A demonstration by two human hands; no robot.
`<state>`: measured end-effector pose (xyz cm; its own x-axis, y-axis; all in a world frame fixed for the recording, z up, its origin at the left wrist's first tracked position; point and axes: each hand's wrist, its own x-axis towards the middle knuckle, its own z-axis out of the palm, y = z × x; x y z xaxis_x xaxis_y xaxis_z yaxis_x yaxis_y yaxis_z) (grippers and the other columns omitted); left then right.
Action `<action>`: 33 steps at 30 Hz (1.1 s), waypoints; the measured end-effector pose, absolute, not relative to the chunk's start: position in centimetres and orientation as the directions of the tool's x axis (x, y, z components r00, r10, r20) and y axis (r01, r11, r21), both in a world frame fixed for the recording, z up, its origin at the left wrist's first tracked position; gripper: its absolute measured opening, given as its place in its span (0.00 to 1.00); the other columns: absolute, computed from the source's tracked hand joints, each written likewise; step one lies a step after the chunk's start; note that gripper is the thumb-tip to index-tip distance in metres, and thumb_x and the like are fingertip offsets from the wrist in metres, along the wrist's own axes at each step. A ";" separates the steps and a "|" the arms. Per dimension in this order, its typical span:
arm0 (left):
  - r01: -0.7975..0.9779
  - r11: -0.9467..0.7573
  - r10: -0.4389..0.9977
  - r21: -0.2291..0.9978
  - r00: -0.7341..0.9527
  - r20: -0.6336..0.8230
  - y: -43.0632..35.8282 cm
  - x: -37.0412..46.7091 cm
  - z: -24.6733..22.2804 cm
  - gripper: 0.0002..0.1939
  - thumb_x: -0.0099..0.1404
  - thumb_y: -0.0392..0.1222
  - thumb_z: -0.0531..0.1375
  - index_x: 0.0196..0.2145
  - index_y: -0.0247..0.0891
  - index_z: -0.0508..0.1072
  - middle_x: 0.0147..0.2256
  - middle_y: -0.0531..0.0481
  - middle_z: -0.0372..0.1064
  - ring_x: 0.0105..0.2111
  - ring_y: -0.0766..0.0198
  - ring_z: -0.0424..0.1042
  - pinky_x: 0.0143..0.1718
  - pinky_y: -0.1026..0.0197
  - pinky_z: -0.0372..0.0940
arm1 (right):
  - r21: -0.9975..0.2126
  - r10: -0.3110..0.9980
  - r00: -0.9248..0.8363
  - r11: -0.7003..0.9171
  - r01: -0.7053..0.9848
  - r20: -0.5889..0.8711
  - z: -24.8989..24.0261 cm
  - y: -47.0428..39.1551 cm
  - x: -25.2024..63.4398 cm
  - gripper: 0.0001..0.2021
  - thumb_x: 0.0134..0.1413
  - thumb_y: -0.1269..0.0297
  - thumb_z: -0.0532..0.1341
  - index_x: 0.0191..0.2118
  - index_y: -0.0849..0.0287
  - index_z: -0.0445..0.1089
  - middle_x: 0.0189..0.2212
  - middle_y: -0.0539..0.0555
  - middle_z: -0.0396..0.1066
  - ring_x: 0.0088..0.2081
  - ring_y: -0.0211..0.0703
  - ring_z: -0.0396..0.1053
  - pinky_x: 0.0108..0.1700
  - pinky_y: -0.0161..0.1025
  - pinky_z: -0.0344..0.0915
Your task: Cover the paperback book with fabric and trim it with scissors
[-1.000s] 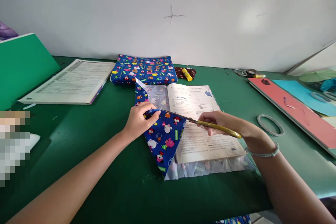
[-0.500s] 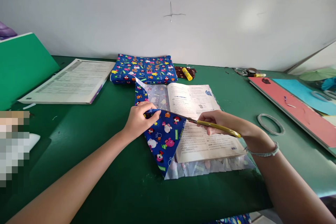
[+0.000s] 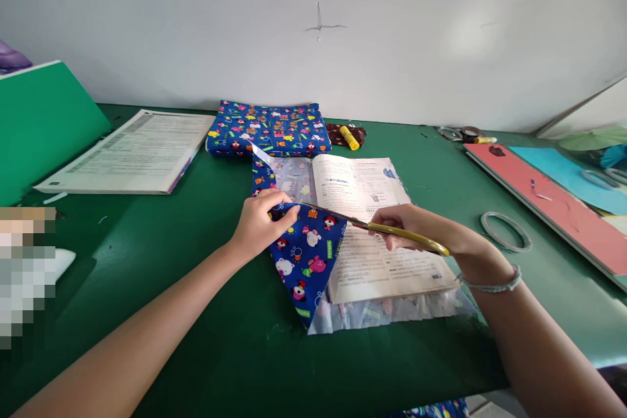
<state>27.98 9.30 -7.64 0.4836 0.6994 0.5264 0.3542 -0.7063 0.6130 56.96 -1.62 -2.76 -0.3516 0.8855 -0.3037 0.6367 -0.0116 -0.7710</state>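
Apparently I'm midway: patterned cloth (image 3: 309,251) folded partly over the open book (image 3: 382,274), left hand (image 3: 262,221) pinching its edge, right hand (image 3: 416,218) gripping scissors (image 3: 409,235), cutting seemingly unfinished.

Scissors (image 3: 392,231): metal blades, glossy plastic-looking handle. Book (image 3: 372,271): matt paper pages. Patterned wrap (image 3: 308,253): smooth, cloth-like. Desk (image 3: 220,353): smooth, glossy.

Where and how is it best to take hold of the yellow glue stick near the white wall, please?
Probably pinch the yellow glue stick across the middle of its body, coming from above and its right side. It is slim and lies on its side, slanted across a dark brown patterned item, while the blue printed bundle sits close on its left.
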 end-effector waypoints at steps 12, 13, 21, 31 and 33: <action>0.364 -0.699 0.706 0.615 0.486 0.515 9.2 28.0 -7.5 0.09 0.61 0.41 0.59 0.24 0.39 0.68 0.25 0.54 0.68 0.29 0.65 0.68 0.37 0.61 0.64 | -0.769 0.881 -0.322 -0.070 0.636 -0.346 -2.9 -1.7 57.0 0.21 0.50 0.44 0.63 0.37 0.59 0.70 0.23 0.48 0.66 0.21 0.32 0.55 0.20 0.33 0.48; 0.365 -0.699 0.707 0.615 0.486 0.515 9.2 28.0 -7.4 0.09 0.61 0.41 0.59 0.24 0.39 0.68 0.25 0.54 0.68 0.29 0.65 0.68 0.37 0.61 0.64 | -0.770 0.884 -0.316 -0.073 0.634 -0.344 -2.8 -1.7 56.9 0.21 0.50 0.44 0.63 0.36 0.59 0.70 0.23 0.48 0.66 0.21 0.31 0.54 0.20 0.33 0.48; 0.379 -0.686 0.720 0.621 0.474 0.507 9.1 28.0 -7.5 0.09 0.60 0.42 0.59 0.24 0.39 0.69 0.27 0.52 0.71 0.30 0.63 0.70 0.40 0.60 0.66 | -0.776 0.918 -0.235 -0.112 0.621 -0.321 -2.2 -1.7 56.6 0.21 0.50 0.45 0.63 0.39 0.59 0.68 0.26 0.50 0.68 0.23 0.33 0.58 0.23 0.34 0.55; 0.341 -0.730 0.676 0.592 0.484 0.555 9.2 27.9 -7.4 0.08 0.60 0.41 0.59 0.24 0.39 0.69 0.25 0.53 0.70 0.34 0.61 0.73 0.42 0.60 0.66 | -0.739 0.902 -0.308 -0.017 0.673 -0.302 -3.1 -1.6 57.1 0.20 0.53 0.49 0.62 0.45 0.59 0.67 0.33 0.53 0.70 0.29 0.37 0.64 0.30 0.37 0.59; 0.339 -0.733 0.673 0.589 0.486 0.558 9.2 27.9 -7.4 0.09 0.60 0.41 0.59 0.24 0.39 0.69 0.24 0.53 0.70 0.34 0.61 0.73 0.41 0.60 0.66 | -0.742 0.892 -0.311 -0.040 0.669 -0.329 -3.1 -1.5 57.0 0.21 0.51 0.49 0.63 0.44 0.59 0.67 0.30 0.52 0.70 0.29 0.37 0.64 0.29 0.37 0.59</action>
<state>27.94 9.19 -7.44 0.4857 0.6728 0.5581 0.3388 -0.7334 0.5893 57.04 -1.52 -3.08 -0.3112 0.8917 -0.3288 0.6687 -0.0404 -0.7424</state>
